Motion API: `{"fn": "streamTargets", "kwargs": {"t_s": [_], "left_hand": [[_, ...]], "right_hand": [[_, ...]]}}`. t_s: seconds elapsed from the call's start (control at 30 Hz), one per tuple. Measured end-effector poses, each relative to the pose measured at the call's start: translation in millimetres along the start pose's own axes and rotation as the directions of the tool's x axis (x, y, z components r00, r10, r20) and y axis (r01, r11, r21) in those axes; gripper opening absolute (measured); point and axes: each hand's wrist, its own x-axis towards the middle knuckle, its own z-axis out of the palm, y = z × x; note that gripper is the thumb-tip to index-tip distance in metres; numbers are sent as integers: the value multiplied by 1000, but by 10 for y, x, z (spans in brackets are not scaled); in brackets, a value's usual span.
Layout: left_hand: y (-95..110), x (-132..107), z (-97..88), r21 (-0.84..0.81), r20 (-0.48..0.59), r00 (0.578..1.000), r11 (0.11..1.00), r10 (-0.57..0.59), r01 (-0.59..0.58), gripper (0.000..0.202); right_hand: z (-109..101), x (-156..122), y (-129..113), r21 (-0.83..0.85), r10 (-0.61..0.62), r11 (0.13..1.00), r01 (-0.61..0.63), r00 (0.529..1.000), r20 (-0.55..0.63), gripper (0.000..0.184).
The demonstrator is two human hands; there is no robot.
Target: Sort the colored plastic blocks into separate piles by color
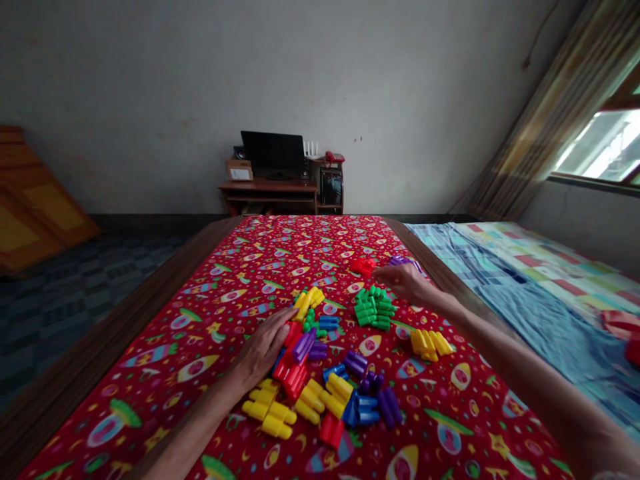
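Table, covered with a red cloth printed with rockets, ringed planets and stars. Plastic building blocks lie on it, sorted in part by colour.

Left hand: rests against the left side of a mixed heap of blocks, fingers extended forward, fingertips beside the yellow and red pieces. Whether it grips one, cannot tell. Heap holds yellow, red, blue, purple and some green pieces, on the near half of the cloth.

Right hand: arm stretched out over the cloth, fingers curled, tips next to a small group of red blocks. Pinching or not, cannot tell. Purple blocks lie just beyond it, partly hidden by the hand. Green blocks form a group nearer the wearer; yellow blocks sit apart, to the right of these.

Markings: cardboard box on the far desk bears a white label; print too small to read. Beside the box, a monitor with a dark screen; farther right, a red telephone.
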Motion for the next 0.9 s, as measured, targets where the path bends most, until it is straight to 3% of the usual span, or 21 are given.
{"fn": "streamTargets", "kwargs": {"t_s": [0.1,0.17,0.23,0.33,0.4,0.57,0.63,0.73,0.8,0.9], "left_hand": [[39,10,-21,-4,1,1000,1000,12,-12,57],[57,15,-31,-6,-5,1000,1000,25,-25,57],[74,16,-41,-8,-2,999,999,32,-32,56],[95,16,-49,-16,12,1000,1000,27,-26,57],[95,17,-46,-23,15,1000,999,22,-22,58],[40,19,-16,-22,-7,1000,999,30,-30,55],[14,11,-7,-17,-12,999,999,36,-37,55],[-21,-3,8,-6,-25,999,1000,28,-29,54],[-46,-7,21,-6,-30,999,1000,23,-23,53],[-82,1,40,-13,-28,999,999,33,-34,53]], "right_hand": [[261,-33,-546,64,-258,966,249,933,252,24],[404,-77,-793,30,-319,942,334,865,387,22],[503,-156,-932,-83,-283,929,360,839,465,20],[606,-325,-979,-267,-185,900,344,857,481,26],[665,-418,-948,-305,-157,894,329,866,475,31],[602,-349,-813,-136,-199,951,278,884,422,37],[417,-201,-694,-92,-157,976,196,934,322,33],[47,60,-331,-146,25,989,-13,997,76,33],[-167,213,26,-214,173,959,-186,982,-77,39],[-337,361,585,-303,383,850,-431,900,-208,42]]}}
